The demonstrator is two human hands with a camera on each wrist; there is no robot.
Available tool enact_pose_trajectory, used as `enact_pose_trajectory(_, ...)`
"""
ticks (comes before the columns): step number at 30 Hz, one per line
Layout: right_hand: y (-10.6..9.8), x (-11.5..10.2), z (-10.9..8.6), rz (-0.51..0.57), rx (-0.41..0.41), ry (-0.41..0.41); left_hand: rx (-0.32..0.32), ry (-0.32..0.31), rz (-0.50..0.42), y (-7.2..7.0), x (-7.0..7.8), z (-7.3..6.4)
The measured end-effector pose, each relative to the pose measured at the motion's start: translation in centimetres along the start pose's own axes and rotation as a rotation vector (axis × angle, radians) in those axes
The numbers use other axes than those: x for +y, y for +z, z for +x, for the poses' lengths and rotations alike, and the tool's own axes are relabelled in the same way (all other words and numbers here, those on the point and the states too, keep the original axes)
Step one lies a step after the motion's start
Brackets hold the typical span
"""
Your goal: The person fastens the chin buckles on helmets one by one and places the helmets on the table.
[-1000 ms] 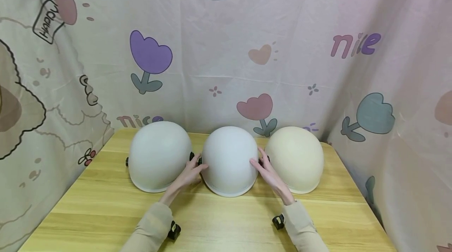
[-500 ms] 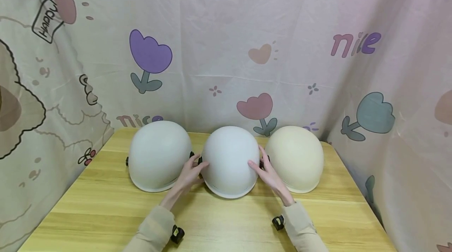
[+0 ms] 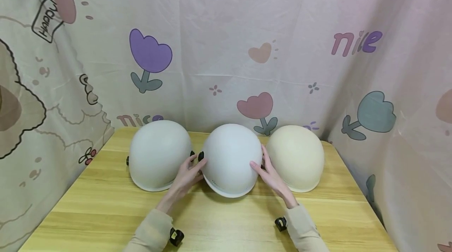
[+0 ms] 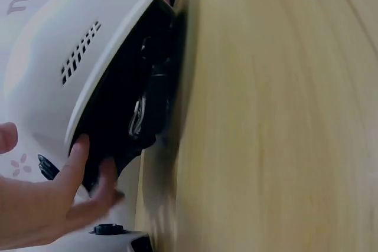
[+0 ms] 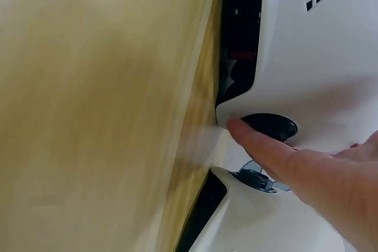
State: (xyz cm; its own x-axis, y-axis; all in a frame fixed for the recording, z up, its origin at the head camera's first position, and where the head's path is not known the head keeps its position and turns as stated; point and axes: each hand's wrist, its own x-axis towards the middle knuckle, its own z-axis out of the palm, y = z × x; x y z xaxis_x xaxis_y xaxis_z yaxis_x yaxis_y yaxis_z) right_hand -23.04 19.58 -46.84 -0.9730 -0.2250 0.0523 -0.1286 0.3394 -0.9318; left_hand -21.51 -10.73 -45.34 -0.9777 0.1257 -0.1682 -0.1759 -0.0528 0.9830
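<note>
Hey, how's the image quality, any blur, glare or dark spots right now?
Head view: soft, even light, a pale sheen on the table; left wrist view: inside the middle helmet it's nearly black, and the left fingers look slightly blurred; right wrist view: the table looks smeared, with a soft shadow across that helmet.

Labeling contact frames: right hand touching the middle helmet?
Touching. Right wrist view: the right hand has a fingertip on the middle helmet, near its rim, beside the black knob.

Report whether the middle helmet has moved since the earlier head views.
Yes, slightly: in the head view, the middle helmet reaches further right toward the cream helmet, its top a little higher against it.
</note>
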Motion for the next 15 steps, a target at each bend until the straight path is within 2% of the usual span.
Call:
enact_pose_trajectory(3, 0.05, 0.01, -0.03, -0.003, -0.004, -0.026, -0.025, -0.023, -0.116, -0.01, -0.02, 0.09)
enact_pose_trajectory(7, -0.04, -0.06, -0.22, 0.004, -0.015, -0.06, -0.073, -0.009, -0.244, 0.03, -0.07, 0.15)
enact_pose_trajectory(10, -0.11, -0.11, -0.39, 0.005, -0.001, -0.09, -0.093, 0.021, -0.292, 0.02, -0.03, 0.19)
enact_pose_trajectory(15, -0.22, -0.33, -0.48, -0.028, 0.046, -0.156, -0.077, 0.05, -0.33, 0.1, 0.44, 0.32)
